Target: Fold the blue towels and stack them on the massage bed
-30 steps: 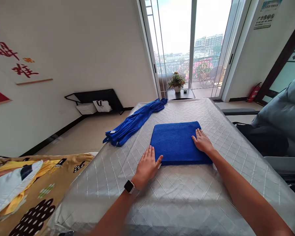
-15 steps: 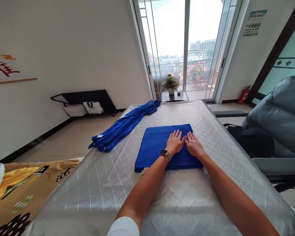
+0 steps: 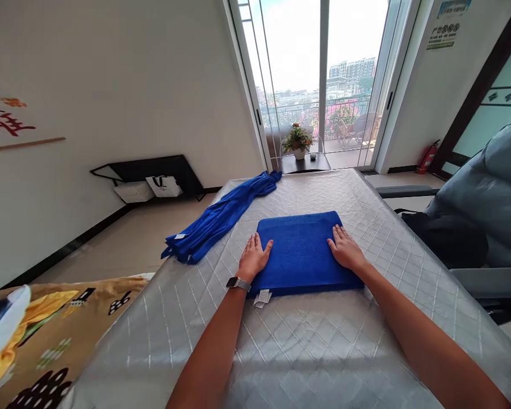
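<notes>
A blue towel (image 3: 303, 255), folded into a flat rectangle, lies on the silver quilted mattress cover (image 3: 315, 341). A white label (image 3: 263, 297) sticks out at its near left corner. My left hand (image 3: 254, 257), with a watch (image 3: 238, 283) on the wrist, rests at the towel's left edge with the thumb on the cloth. On the right part of the towel lies my right hand (image 3: 346, 249), palm down. Both hands are open, fingers stretched out, gripping nothing.
Another blue cloth (image 3: 225, 213), loosely bunched lengthwise, lies along the left edge. A brown patterned blanket (image 3: 89, 324) is at lower left. To the right stands a grey padded chair (image 3: 489, 187) with a black bag (image 3: 447, 238). Beyond is a small table with a flowerpot (image 3: 298, 153).
My hands were close together on the towel's right half. Now my left hand has moved to the left edge, and my right hand slightly right. The view has shifted a little.
</notes>
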Tool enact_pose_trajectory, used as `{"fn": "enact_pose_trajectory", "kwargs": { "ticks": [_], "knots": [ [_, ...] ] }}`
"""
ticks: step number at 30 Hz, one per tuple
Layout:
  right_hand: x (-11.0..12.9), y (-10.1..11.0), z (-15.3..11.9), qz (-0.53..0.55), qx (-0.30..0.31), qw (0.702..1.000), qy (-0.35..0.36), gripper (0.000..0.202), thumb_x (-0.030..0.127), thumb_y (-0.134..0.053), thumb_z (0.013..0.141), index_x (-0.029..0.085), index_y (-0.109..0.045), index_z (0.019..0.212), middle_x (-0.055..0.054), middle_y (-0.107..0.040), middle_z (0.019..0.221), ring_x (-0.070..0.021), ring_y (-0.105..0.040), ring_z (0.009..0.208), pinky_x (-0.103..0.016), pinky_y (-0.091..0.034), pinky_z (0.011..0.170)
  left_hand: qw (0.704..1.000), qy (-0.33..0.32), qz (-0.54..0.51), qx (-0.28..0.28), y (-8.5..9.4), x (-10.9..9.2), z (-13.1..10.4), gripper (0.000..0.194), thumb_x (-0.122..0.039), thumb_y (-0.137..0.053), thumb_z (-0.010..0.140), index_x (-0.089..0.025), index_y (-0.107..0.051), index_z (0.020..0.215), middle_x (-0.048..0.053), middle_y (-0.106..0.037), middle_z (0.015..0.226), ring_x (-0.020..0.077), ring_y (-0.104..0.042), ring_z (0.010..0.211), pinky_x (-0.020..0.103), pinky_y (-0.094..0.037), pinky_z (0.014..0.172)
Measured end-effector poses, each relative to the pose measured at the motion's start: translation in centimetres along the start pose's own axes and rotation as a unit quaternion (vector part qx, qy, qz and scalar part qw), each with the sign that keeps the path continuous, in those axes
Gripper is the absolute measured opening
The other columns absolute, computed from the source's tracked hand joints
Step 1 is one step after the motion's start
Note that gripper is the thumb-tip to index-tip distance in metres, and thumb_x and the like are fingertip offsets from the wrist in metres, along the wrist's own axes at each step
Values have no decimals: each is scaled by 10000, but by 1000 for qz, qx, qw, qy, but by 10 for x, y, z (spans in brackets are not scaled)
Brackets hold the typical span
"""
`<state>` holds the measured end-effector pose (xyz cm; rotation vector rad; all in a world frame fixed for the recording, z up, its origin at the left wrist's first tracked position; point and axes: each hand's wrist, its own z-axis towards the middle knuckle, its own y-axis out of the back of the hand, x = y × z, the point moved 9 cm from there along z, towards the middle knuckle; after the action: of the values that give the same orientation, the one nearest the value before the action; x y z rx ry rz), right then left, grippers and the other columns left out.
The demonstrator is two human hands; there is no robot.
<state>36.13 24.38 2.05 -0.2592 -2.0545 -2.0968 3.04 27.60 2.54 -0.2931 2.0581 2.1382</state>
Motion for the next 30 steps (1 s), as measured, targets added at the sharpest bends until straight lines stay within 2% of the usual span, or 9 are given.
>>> {"fn": "enact_pose_trajectory", "kwargs": {
  "ticks": [6,12,17,21,26,30],
  "knots": [
    [0,4,8,-39,50,998,-2,713,461,-215,1061,43,-212,1639,-113,-148,1714,-255,-141,1587,-438,-168,1277,1000,-1,-1,-3,2,-4,-1,894,-650,-253,1023,22,-205,1611,245,-263,1665,309,-261,1558,414,-217,1268],
    [9,20,61,-27,23,999,21,692,451,-196,1063,60,-257,1631,-108,-185,1709,-244,-126,1590,-441,-148,1280,1000,-7,8,-6,3,-4,-4,897,-659,-246,1015,18,-218,1602,258,-279,1654,320,-286,1548,420,-228,1259],
    [1,7,94,1,18,1000,2,692,440,-203,1062,43,-259,1626,-124,-207,1703,-249,-169,1581,-422,-162,1276,1000,-9,17,-7,1,0,-3,884,-666,-240,1013,-5,-239,1601,255,-284,1653,314,-280,1551,423,-238,1253],
    [-8,-6,100,14,-1,1000,-8,710,442,-197,1059,21,-224,1630,-128,-187,1709,-254,-142,1586,-402,-150,1278,1000,-12,20,-4,1,-2,-3,890,-663,-242,1015,5,-230,1603,255,-278,1655,313,-280,1551,417,-240,1252],
    [-9,-9,100,37,-9,999,-3,718,471,-193,1056,49,-236,1636,-111,-195,1709,-244,-137,1587,-391,-132,1280,999,-10,28,11,4,0,-3,868,-652,-225,1026,-4,-247,1602,232,-266,1664,294,-273,1555,414,-242,1257],
    [-7,-5,99,52,-8,999,-6,718,471,-176,1057,55,-228,1639,-103,-192,1711,-247,-128,1589,-408,-126,1280,998,3,65,3,16,2,-4,871,-661,-253,1027,-9,-262,1604,222,-252,1669,331,-248,1558,463,-242,1261]
  ]
}}
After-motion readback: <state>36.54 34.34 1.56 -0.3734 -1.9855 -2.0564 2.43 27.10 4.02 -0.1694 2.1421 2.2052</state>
